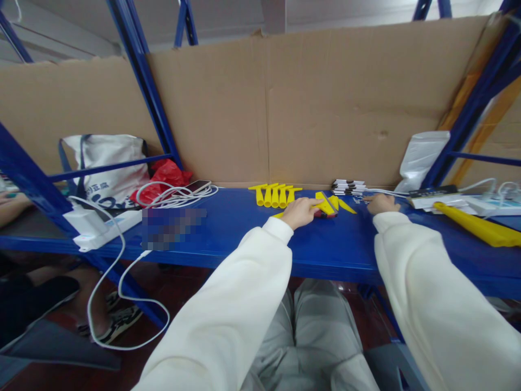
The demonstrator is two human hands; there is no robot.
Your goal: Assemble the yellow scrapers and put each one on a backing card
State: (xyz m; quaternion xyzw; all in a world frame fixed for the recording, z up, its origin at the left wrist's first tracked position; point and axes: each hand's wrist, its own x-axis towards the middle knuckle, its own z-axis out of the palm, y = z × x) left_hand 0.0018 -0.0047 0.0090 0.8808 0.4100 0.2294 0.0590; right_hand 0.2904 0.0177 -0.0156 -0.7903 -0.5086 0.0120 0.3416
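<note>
Two white sleeves [228,304] reach forward over two legs in grey trousers [323,320] to one blue table [240,233]. At the table's left lie one white power strip [116,231] with one white adapter [86,220] on it, and one blurred-out patch; at the left edge sits one other person, a shoe [122,323] showing. At the right lies one long yellow object [480,225]. The left hand [300,213] is closed around one yellow tool [324,203]: its wide head lies just right of the fingers, red and dark parts beneath, and a yellow end shows left of the hand. Just right of that head rests one pointed yellow piece [347,206], between the hands. The right hand [382,203] is low over the table, fingers pointing left; I cannot tell whether it grips anything. Beyond the left hand, five yellow handles [275,195] appear to stand in one row, and near the right hand's fingers lies one black-and-white stack [349,187], its layers too small to count. Farther back are one canvas bag [112,163], one red bag [173,172], one translucent bag [423,155] and the cardboard wall [325,103]
</note>
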